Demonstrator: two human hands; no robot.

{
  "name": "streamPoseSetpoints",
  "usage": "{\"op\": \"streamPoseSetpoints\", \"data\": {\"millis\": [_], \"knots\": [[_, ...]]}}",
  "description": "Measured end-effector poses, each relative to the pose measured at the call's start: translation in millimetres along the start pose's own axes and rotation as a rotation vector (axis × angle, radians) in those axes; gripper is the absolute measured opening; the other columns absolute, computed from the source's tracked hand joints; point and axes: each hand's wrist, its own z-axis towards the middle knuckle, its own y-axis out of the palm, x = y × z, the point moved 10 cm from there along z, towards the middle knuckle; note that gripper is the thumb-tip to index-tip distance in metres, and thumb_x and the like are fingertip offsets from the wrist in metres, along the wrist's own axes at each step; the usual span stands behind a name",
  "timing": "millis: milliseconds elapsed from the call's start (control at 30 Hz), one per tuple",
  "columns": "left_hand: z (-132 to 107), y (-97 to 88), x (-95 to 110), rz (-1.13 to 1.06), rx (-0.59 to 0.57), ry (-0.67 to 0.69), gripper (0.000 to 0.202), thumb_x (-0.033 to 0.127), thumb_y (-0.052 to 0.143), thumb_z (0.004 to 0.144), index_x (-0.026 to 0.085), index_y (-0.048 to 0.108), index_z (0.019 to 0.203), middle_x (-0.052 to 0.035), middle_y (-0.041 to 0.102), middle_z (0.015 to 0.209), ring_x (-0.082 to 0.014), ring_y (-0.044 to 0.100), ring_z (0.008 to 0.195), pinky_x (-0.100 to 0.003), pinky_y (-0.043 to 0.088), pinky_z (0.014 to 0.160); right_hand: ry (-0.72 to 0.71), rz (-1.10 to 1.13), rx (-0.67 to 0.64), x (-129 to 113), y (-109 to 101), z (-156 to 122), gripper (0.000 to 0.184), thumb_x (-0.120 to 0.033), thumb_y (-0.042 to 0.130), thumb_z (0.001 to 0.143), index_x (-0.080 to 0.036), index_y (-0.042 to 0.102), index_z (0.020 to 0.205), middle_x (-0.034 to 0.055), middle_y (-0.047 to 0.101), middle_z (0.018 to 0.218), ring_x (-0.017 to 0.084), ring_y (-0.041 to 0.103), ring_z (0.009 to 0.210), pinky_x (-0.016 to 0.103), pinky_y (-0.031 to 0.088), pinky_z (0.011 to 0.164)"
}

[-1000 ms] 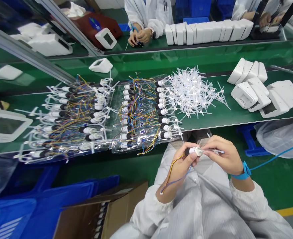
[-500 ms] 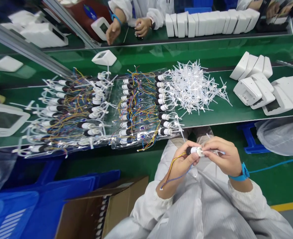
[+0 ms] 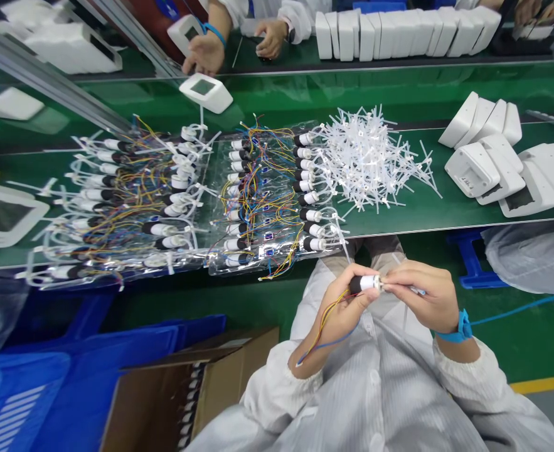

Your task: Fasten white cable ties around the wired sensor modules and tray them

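Note:
Near my lap, my left hand (image 3: 337, 311) is closed around a small black-and-white motor pump (image 3: 367, 284), thumb and fingers on its sides. Yellow, red and blue wires (image 3: 324, 326) trail from the pump down over my left wrist. My right hand (image 3: 422, 294) pinches a thin white tube (image 3: 418, 290) at the pump's white end; fingertips hide the exact joint. Similar pumps (image 3: 312, 215) with wires and tubes lie in rows on clear plastic bags in front of me. Beside them is a heap of white tube pieces with small connectors (image 3: 368, 163).
White device housings (image 3: 472, 169) are stacked at the right of the green bench (image 3: 413, 216). Another housing (image 3: 206, 93) lies beyond the rows, near a co-worker's hand (image 3: 206, 53). An open cardboard box (image 3: 239, 376) and blue crates (image 3: 93, 376) stand below at left.
My hands keep their hold on the pump and tube, with only a slight shift. Across the bench, the co-worker's open hand has moved, and the lone white housing near it sits further right and turned.

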Motion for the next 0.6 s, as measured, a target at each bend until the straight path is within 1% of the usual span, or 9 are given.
{"op": "streamPoseSetpoints", "data": {"millis": [133,267,367,467,533,600], "knots": [[-1.0,0.8,3.5,0.013,0.013,0.010,0.035,0.054,0.082,0.100,0.021,0.077,0.111,-0.0043,0.077,0.095,-0.0200,0.067,0.082,-0.029,0.053,0.072,0.024,-0.005,0.009,3.6,0.9,-2.1,0.014,-0.015,0.081,0.102,-0.026,0.089,0.106,0.0045,0.086,0.092,0.020,0.080,0.077,0.032,0.063,0.068],[0.8,0.4,4.2,0.029,0.023,0.026,0.031,0.050,0.081,0.100,0.021,0.076,0.111,-0.0039,0.078,0.094,-0.0200,0.067,0.081,-0.029,0.052,0.072,0.040,-0.014,-0.001,9.2,3.6,-2.4,0.013,-0.018,0.079,0.104,-0.027,0.089,0.105,0.0046,0.087,0.092,0.021,0.081,0.078,0.033,0.064,0.069],[1.9,-0.4,3.8,0.032,0.011,0.035,0.034,0.052,0.082,0.100,0.021,0.076,0.112,-0.0039,0.077,0.094,-0.0202,0.066,0.081,-0.029,0.051,0.073,0.014,0.011,-0.017,8.8,4.3,0.4,0.011,-0.020,0.079,0.105,-0.026,0.089,0.106,0.0050,0.087,0.093,0.021,0.082,0.080,0.033,0.065,0.071],[0.9,-1.4,3.9,0.010,0.002,0.051,0.040,0.057,0.083,0.099,0.021,0.077,0.115,-0.0051,0.078,0.098,-0.0210,0.067,0.083,-0.030,0.050,0.074,-0.005,0.026,-0.042,5.8,4.1,4.2,0.008,-0.023,0.080,0.106,-0.025,0.088,0.108,0.0059,0.087,0.096,0.021,0.082,0.084,0.034,0.066,0.075],[-1.4,-2.8,4.2,0.002,0.014,0.067,0.042,0.059,0.084,0.098,0.021,0.077,0.116,-0.0054,0.078,0.099,-0.0211,0.067,0.083,-0.031,0.049,0.074,-0.005,0.014,-0.047,3.4,3.0,6.1,0.008,-0.024,0.079,0.106,-0.024,0.087,0.109,0.0064,0.086,0.097,0.022,0.082,0.086,0.035,0.067,0.078],[-4.8,-4.5,3.9,0.004,0.035,0.080,0.043,0.059,0.084,0.098,0.021,0.077,0.117,-0.0046,0.077,0.095,-0.0205,0.065,0.081,-0.030,0.048,0.073,-0.002,0.006,-0.046,0.5,2.0,6.9,0.007,-0.024,0.079,0.106,-0.024,0.086,0.108,0.0064,0.085,0.096,0.022,0.081,0.086,0.036,0.067,0.079]]}}
